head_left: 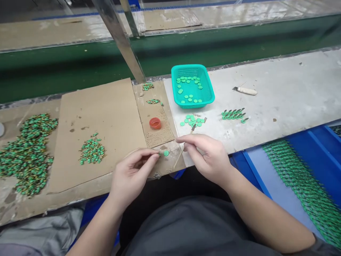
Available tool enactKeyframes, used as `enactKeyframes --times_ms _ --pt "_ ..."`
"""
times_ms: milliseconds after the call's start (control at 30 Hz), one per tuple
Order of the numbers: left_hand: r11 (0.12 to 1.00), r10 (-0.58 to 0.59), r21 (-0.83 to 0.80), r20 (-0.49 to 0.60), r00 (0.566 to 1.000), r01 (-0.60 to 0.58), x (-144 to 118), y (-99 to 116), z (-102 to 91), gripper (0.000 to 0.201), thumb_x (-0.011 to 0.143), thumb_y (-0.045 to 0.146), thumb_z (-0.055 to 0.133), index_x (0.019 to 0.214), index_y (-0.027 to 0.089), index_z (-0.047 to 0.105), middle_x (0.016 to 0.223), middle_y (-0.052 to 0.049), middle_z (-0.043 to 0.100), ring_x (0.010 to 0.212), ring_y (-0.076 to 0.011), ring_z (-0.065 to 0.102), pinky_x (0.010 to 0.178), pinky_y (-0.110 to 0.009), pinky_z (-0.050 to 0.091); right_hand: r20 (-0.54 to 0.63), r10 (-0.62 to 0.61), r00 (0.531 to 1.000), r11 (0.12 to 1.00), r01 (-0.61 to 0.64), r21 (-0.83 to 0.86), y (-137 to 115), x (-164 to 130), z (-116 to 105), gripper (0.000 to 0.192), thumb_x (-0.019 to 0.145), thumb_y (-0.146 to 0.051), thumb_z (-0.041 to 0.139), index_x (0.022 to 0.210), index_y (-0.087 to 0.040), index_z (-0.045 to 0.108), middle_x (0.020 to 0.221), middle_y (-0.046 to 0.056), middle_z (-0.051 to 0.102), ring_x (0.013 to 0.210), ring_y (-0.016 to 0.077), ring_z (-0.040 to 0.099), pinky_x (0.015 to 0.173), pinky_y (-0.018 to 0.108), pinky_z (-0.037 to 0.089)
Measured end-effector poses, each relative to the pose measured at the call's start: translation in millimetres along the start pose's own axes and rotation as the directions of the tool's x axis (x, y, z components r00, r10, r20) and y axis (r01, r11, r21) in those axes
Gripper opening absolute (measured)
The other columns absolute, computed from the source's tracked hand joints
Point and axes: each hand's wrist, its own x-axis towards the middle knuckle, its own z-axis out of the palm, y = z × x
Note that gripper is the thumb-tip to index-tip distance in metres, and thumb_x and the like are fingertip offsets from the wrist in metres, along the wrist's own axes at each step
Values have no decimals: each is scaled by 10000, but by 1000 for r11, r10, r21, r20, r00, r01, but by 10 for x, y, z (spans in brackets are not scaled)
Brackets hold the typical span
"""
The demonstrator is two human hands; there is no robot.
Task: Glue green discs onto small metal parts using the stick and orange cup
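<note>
Nearest the body, the left hand (133,170) pinches a small pin-like part between thumb and forefinger, its tip carrying a green disc (166,153) that points rightward, toward the other hand. The right hand (206,156) sits just right of that disc, fingers closed on a thin wooden stick (179,158) whose long axis runs from lower left, near the bench edge, up and to the right, where a darker tip (193,127) shows beyond the fingers. The disc lies between the two hands, held by the left and a short gap from the right fingertips, so the left hand is the nearer. Just beyond the disc, a small orange cap (155,123) rests on a worn cardboard strip (157,135). Left of the disc, on a larger cardboard sheet (106,117), lies a small heap of green parts (92,150), and farther left a much bigger heap (28,153). Beyond and right of the disc, loose green discs (192,120) lie scattered on the grey bench (279,96), with a row of assembled pieces (233,114) farther right. Behind them stands a teal basket (205,97) holding more discs, and a pale-handled knife (245,91) lies to its right.
</note>
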Motion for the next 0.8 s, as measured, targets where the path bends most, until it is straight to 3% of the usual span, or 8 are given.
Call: enactKeyframes --times_ms 167,300,400,800 --pt "998 30 55 3 1000 -30 39 -52 94 215 975 460 797 987 266 888 921 -26 857 720 -163 752 705 -277 646 -141 -81 987 997 82 -2 122 46 172 110 1153 -161 589 1212 -252 606 1011 20 775 985 201 845 845 353 695" --pt "991 62 120 -36 997 -57 -16 -126 132 213 1003 479 814 1040 288 901 1004 -17 872 756 -157 744 700 -282 614 -13 -38 999 999 38 -17 185 37 146 190 1179 -185 563 1359 -226 608 1182 66 837 1080 204 854 970 377 696" --pt "986 63 161 -67 996 -52 -44 -150 160 210 1007 491 820 1050 303 905 1004 -4 871 754 -152 731 704 -291 601 67 -2 998 997 8 -82 216 17 93 142 1187 -234 573 1252 -211 697 1169 75 868 1077 228 854 969 380 681" --pt "967 137 223 -68 988 -118 -41 -128 182 94 1028 407 822 1042 361 902 1040 36 874 782 -127 729 694 -272 571 36 20 999 1000 -19 -15 263 -14 84 137 1175 -237 597 1180 -195 728 1117 83 859 1023 227 847 924 346 646"
